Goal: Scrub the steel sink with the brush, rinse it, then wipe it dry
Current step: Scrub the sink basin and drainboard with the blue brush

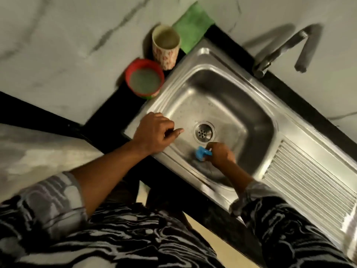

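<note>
The steel sink lies under both hands, its ribbed draining board off to the right of the grip. The tap stands beyond the grip at the far rim. A green cloth, a patterned cup and a red tub sit far left of it. The left hand rests on the near-left rim, fingers loosely curled and holding nothing. The right hand clenches a blue brush against the basin floor, just this side of the drain.

Blue brush, red tub, green cloth, steel-grey sink, black-and-white streaked sleeves
</note>
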